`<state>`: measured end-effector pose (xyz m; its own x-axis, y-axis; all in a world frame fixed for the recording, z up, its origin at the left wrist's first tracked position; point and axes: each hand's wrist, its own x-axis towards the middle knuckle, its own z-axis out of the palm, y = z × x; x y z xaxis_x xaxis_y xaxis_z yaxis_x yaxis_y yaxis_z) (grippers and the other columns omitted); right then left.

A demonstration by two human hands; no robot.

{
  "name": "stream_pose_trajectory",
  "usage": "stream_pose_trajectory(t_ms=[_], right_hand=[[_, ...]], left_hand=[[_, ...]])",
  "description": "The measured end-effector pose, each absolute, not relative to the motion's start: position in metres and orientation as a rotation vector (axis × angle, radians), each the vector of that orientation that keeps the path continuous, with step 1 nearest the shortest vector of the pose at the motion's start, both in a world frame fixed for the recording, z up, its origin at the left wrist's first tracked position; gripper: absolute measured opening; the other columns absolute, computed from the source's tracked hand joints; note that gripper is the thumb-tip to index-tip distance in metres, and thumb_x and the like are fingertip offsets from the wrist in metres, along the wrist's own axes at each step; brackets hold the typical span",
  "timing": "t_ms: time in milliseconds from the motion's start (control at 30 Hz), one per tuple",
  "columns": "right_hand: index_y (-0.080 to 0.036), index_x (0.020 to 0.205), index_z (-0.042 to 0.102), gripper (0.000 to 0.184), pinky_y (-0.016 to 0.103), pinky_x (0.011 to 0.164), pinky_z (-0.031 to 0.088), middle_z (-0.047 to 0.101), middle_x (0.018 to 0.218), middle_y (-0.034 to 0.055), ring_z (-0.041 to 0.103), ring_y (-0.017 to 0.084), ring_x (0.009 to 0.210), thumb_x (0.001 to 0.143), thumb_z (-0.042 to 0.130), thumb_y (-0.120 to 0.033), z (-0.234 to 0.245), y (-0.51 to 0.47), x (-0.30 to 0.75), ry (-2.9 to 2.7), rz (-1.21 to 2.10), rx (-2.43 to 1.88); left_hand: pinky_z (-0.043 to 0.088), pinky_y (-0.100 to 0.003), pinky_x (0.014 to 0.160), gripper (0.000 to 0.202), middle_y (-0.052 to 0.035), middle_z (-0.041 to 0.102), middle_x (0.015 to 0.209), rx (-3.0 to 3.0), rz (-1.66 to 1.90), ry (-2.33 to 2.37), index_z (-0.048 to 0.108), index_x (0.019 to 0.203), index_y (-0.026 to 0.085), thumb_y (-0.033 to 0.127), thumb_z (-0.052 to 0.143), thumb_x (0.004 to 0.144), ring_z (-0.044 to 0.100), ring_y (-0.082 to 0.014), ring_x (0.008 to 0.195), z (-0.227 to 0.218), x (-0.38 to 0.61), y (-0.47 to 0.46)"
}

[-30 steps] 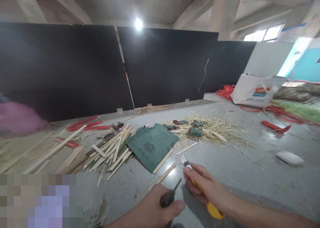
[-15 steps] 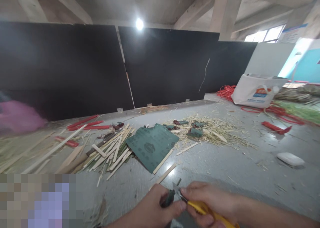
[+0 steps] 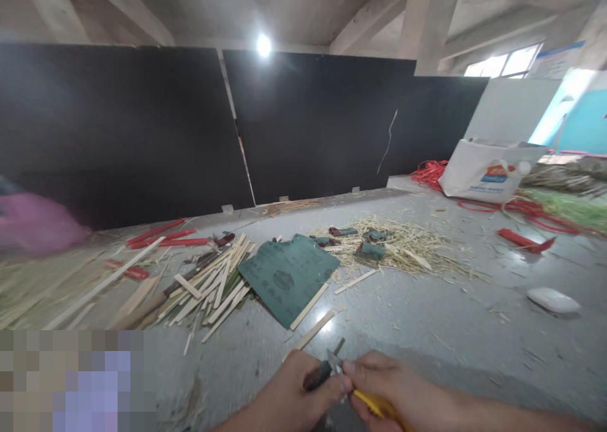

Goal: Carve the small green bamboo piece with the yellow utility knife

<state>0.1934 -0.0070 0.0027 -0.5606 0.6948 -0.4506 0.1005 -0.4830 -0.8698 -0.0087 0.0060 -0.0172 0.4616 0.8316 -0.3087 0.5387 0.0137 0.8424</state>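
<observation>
My left hand [image 3: 303,388] is closed on a small folded piece of green-backed sandpaper [image 3: 318,375]. The dark tip of a thin strip [image 3: 339,346] pokes out beyond the fingers. My right hand [image 3: 386,381] grips a yellow-handled utility knife [image 3: 379,405], its blade lying against the strip. Both hands meet at the bottom centre, thumbs close together. Past them a larger green sandpaper sheet [image 3: 291,277] lies flat, with a loose bamboo strip [image 3: 317,327] between it and my hands. What the fingers cover of the strip is hidden.
Bamboo strips [image 3: 222,293] are heaped left of the sheet. Shavings [image 3: 408,248] and curled sandpaper scraps [image 3: 372,250] lie behind. Red pieces [image 3: 168,239], a white rounded object [image 3: 552,300] and a white bag [image 3: 490,169] are about. A black partition [image 3: 322,122] bounds the table.
My right hand and the knife have shifted slightly left, closer to my left thumb, and less of the yellow handle shows. My left hand keeps its hold. The other things stay put.
</observation>
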Motion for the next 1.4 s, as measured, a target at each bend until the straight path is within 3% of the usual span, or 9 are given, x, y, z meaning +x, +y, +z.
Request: stream_pose_trajectory(t_ms=[100, 300, 367, 467, 533, 667, 833, 1067, 1400], right_hand=[[-0.021, 0.073, 0.054, 0.066, 0.024, 0.041, 0.015, 0.040, 0.054, -0.0067, 0.030, 0.005, 0.041, 0.074, 0.058, -0.087, -0.006, -0.012, 0.190, -1.283, 2.022, -1.222], [-0.022, 0.074, 0.053, 0.068, 0.022, 0.038, 0.017, 0.037, 0.051, -0.0089, 0.027, 0.005, 0.040, 0.074, 0.057, -0.090, -0.025, -0.012, 0.188, -1.184, 1.970, -1.213], [-0.024, 0.077, 0.049, 0.061, 0.020, 0.036, 0.020, 0.037, 0.050, -0.0102, 0.026, 0.006, 0.036, 0.083, 0.054, -0.084, -0.019, -0.001, 0.192, -1.047, 1.957, -1.274], [-0.023, 0.077, 0.047, 0.045, 0.018, 0.035, 0.020, 0.033, 0.049, -0.0110, 0.021, 0.005, 0.035, 0.102, 0.042, -0.061, -0.005, 0.019, 0.199, -0.885, 1.864, -1.306], [-0.023, 0.076, 0.047, 0.044, 0.016, 0.034, 0.020, 0.033, 0.049, -0.0107, 0.020, 0.005, 0.035, 0.105, 0.038, -0.054, 0.001, 0.026, 0.203, -0.850, 1.900, -1.292], [-0.024, 0.078, 0.050, 0.048, 0.017, 0.031, 0.024, 0.037, 0.045, -0.0105, 0.022, 0.006, 0.031, 0.100, 0.043, -0.067, 0.001, 0.015, 0.204, -1.009, 2.122, -1.283], [-0.025, 0.079, 0.048, 0.047, 0.015, 0.031, 0.018, 0.040, 0.043, -0.0100, 0.024, 0.005, 0.029, 0.091, 0.057, -0.070, -0.004, 0.003, 0.203, -1.125, 2.303, -1.310], [-0.023, 0.075, 0.052, 0.049, 0.018, 0.028, 0.023, 0.034, 0.043, -0.0082, 0.024, 0.008, 0.027, 0.101, 0.036, -0.062, -0.012, 0.020, 0.213, -1.172, 2.619, -1.224], [-0.023, 0.072, 0.053, 0.048, 0.017, 0.031, 0.021, 0.035, 0.040, -0.0078, 0.026, 0.007, 0.028, 0.097, 0.047, -0.063, -0.004, 0.013, 0.204, -1.163, 2.478, -1.223]], left_hand=[[0.030, -0.027, 0.062, 0.067, 0.0054, 0.037, 0.063, 1.653, 0.381, 1.175, 0.054, 0.066, 0.021, 0.087, 0.052, 0.080, 0.035, -0.0148, 0.068, -0.016, -0.008, 0.005], [0.024, -0.030, 0.059, 0.061, 0.0058, 0.030, 0.063, 1.627, 0.368, 1.264, 0.040, 0.061, 0.024, 0.081, 0.049, 0.080, 0.031, -0.0142, 0.065, -0.010, -0.001, 0.003], [0.025, -0.030, 0.061, 0.058, 0.0052, 0.031, 0.066, 1.610, 0.382, 1.327, 0.038, 0.063, 0.025, 0.079, 0.046, 0.081, 0.033, -0.0150, 0.067, -0.012, 0.000, 0.002], [0.028, -0.031, 0.064, 0.055, 0.0047, 0.034, 0.069, 1.600, 0.396, 1.407, 0.039, 0.066, 0.024, 0.077, 0.051, 0.080, 0.037, -0.0163, 0.070, -0.016, -0.001, 0.002], [0.029, -0.032, 0.065, 0.054, 0.0045, 0.035, 0.070, 1.603, 0.380, 1.419, 0.040, 0.068, 0.024, 0.076, 0.054, 0.079, 0.037, -0.0166, 0.071, -0.018, -0.002, 0.002], [0.029, -0.032, 0.067, 0.052, 0.0042, 0.035, 0.073, 1.614, 0.335, 1.391, 0.041, 0.070, 0.024, 0.073, 0.056, 0.078, 0.036, -0.0173, 0.074, -0.018, -0.005, 0.002], [0.031, -0.031, 0.068, 0.051, 0.0054, 0.035, 0.073, 1.593, 0.328, 1.380, 0.040, 0.071, 0.025, 0.070, 0.065, 0.071, 0.038, -0.0171, 0.075, -0.021, -0.006, 0.002], [0.025, -0.030, 0.062, 0.052, 0.0058, 0.033, 0.067, 1.632, 0.370, 1.298, 0.041, 0.064, 0.024, 0.072, 0.053, 0.078, 0.034, -0.0148, 0.069, -0.012, -0.002, 0.002], [0.028, -0.031, 0.064, 0.065, 0.0056, 0.033, 0.067, 1.618, 0.354, 1.359, 0.040, 0.065, 0.025, 0.089, 0.046, 0.070, 0.035, -0.0159, 0.071, -0.018, -0.002, 0.004]])
